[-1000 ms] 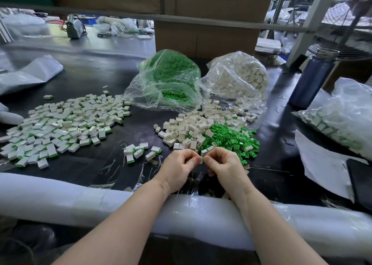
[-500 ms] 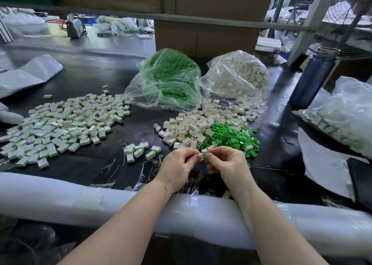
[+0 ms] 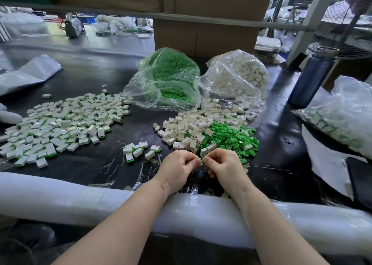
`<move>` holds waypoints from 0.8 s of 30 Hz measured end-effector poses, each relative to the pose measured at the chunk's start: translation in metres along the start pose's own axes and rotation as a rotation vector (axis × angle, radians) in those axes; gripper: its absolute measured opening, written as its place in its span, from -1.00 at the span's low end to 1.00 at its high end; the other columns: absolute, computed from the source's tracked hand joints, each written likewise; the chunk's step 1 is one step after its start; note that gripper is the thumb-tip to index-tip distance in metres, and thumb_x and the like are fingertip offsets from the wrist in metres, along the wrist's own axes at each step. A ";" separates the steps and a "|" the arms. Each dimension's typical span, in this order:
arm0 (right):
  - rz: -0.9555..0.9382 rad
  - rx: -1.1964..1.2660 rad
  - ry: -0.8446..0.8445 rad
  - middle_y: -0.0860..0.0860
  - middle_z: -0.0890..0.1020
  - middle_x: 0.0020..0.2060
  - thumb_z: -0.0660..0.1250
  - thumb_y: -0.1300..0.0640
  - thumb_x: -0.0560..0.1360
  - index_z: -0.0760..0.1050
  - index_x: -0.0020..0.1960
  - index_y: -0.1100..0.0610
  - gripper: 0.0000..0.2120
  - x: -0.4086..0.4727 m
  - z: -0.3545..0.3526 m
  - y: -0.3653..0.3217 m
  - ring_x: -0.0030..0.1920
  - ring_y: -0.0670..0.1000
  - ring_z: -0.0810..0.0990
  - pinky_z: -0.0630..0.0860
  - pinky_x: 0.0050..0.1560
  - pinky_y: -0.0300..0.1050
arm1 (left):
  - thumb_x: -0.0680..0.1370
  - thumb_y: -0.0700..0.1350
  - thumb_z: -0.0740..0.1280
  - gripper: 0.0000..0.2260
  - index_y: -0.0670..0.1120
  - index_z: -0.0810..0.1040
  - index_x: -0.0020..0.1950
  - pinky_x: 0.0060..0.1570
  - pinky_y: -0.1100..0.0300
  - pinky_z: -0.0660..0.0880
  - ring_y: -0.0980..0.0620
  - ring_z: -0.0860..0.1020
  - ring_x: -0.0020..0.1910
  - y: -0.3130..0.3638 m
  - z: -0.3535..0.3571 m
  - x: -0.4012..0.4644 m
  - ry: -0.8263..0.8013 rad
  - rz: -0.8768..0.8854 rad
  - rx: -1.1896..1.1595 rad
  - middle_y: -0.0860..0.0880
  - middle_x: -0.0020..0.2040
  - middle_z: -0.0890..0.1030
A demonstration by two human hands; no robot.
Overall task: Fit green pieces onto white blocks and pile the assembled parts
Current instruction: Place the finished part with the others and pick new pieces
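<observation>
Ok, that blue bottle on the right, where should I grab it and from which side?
Grip the blue bottle around its straight mid-body, coming from its left, table-side. It stands upright, and the round body gives fingers an even wrap. The silver cap is narrower and may be loose, so I would avoid it. A bag of parts crowds its right and near side, while the dark table to its left is open.

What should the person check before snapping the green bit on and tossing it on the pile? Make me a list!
1. Left hand has a grip on a white block: ok, mostly hidden.
2. Right hand pinches a green piece: ok.
3. Piece lined up with the block's opening: cannot tell, fingers cover it.
4. Small pile of assembled parts within reach to the left: ok.
5. More loose white blocks and loose green pieces close by: ok.
</observation>
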State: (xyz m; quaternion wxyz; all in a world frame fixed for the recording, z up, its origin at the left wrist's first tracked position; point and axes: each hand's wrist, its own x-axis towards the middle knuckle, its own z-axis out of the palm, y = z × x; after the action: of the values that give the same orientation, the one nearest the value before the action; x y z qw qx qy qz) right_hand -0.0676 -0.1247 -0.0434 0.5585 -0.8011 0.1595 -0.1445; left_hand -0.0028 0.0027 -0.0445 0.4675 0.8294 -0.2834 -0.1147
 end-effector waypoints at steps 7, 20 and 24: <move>0.009 -0.017 -0.052 -0.06 0.51 -0.52 0.34 0.31 0.48 0.50 -0.35 0.07 -0.73 0.000 0.000 0.000 -0.53 -0.19 0.43 0.44 -0.45 -0.28 | 0.54 -0.15 0.32 -0.87 -0.15 0.64 -0.01 0.02 0.21 0.43 0.02 0.55 -0.06 0.002 -0.001 -0.002 -0.026 0.070 0.103 -0.04 -0.10 0.62; -0.016 0.283 0.033 -0.01 0.58 -0.52 0.39 0.34 0.43 0.56 -0.28 0.20 -0.87 -0.002 -0.002 -0.002 -0.50 -0.12 0.51 0.50 -0.44 -0.29 | 0.52 -0.12 0.35 -0.86 -0.05 0.64 0.05 -0.01 0.01 0.53 -0.13 0.61 -0.14 0.006 0.003 -0.002 0.015 0.039 -0.092 -0.11 -0.16 0.67; -0.049 0.292 0.000 -0.01 0.56 -0.53 0.40 0.35 0.42 0.55 -0.31 0.17 -0.83 -0.003 -0.002 -0.003 -0.51 -0.11 0.48 0.47 -0.47 -0.29 | 0.51 -0.16 0.35 -0.91 -0.06 0.63 -0.03 -0.03 0.09 0.55 -0.09 0.61 -0.17 0.007 0.002 -0.002 0.025 0.012 -0.115 -0.10 -0.18 0.66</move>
State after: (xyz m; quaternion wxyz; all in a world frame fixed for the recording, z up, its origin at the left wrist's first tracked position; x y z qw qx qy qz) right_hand -0.0709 -0.1243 -0.0400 0.6654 -0.7149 0.1174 -0.1799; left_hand -0.0078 -0.0001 -0.0402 0.5187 0.8007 -0.2757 -0.1177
